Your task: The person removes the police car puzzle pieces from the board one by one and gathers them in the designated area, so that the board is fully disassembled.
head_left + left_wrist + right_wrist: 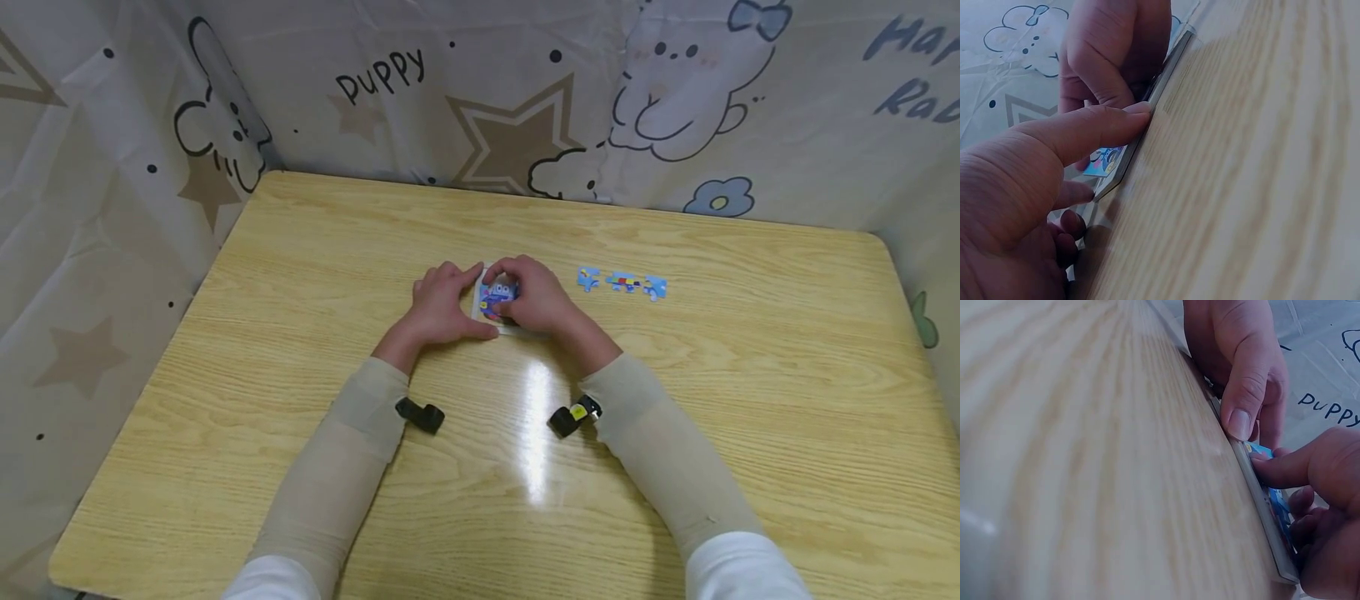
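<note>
A small puzzle tray with a pale rim (517, 332) lies on the table between both hands. Its blue picture (498, 293) shows a purple figure with big eyes. My left hand (442, 307) holds the tray from the left, thumb on the near edge and index finger at the far left corner. Curled over the tray, my right hand (537, 296) pinches a puzzle piece (1260, 450) between thumb and fingers, low against the tray; the palm hides the tray's right part. In the left wrist view, the left thumb (1116, 125) presses on the tray's rim (1124, 167).
Right of the tray lie loose puzzle pieces: one blue piece (588, 278) apart, and a joined-looking group (624, 282) beside a right-hand piece (656, 287). The wooden table (337, 250) meets a printed cloth backdrop (315, 133) along its far side.
</note>
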`<action>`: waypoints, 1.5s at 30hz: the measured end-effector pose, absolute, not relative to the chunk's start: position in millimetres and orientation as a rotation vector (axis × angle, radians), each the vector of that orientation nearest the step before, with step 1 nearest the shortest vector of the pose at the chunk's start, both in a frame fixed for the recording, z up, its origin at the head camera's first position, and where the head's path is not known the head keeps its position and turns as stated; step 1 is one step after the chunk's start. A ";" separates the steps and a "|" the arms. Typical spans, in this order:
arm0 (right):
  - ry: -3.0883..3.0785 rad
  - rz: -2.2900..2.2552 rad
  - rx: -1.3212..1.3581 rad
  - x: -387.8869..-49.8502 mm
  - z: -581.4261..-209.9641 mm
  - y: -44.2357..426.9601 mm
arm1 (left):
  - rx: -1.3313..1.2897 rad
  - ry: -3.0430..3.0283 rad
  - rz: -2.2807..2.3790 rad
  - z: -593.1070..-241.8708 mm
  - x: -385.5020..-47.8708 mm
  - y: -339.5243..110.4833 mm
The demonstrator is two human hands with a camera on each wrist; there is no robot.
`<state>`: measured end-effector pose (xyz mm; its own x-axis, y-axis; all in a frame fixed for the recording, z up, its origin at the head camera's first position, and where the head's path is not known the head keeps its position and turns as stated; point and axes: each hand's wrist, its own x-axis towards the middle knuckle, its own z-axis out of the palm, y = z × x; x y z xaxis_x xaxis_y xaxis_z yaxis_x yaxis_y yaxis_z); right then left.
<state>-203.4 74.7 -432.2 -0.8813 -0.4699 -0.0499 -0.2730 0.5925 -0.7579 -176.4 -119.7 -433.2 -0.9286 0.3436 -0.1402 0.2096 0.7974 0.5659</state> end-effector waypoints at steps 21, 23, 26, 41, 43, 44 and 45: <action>2.586 -1.238 -0.637 -203.3 -435.1 80.5 | 0.416 2.737 0.842 -432.7 -177.0 -118.4; 2.579 -1.221 -0.651 -203.7 -434.3 82.6 | 0.415 2.736 0.839 -433.8 -177.2 -119.0; 2.557 -1.220 -0.656 -204.7 -433.5 85.4 | 0.414 2.734 0.829 -434.1 -177.2 -120.0; 2.545 -1.213 -0.683 -205.9 -433.4 90.5 | 0.407 2.731 0.824 -435.9 -178.1 -121.0; 2.514 -1.222 -0.662 -205.9 -431.4 92.4 | 0.408 2.733 0.819 -436.3 -178.3 -120.9; 2.502 -1.225 -0.656 -205.6 -430.4 93.2 | 0.407 2.734 0.819 -436.3 -178.2 -120.9; 2.491 -1.229 -0.653 -205.6 -429.4 93.9 | 0.407 2.735 0.817 -436.3 -178.2 -120.8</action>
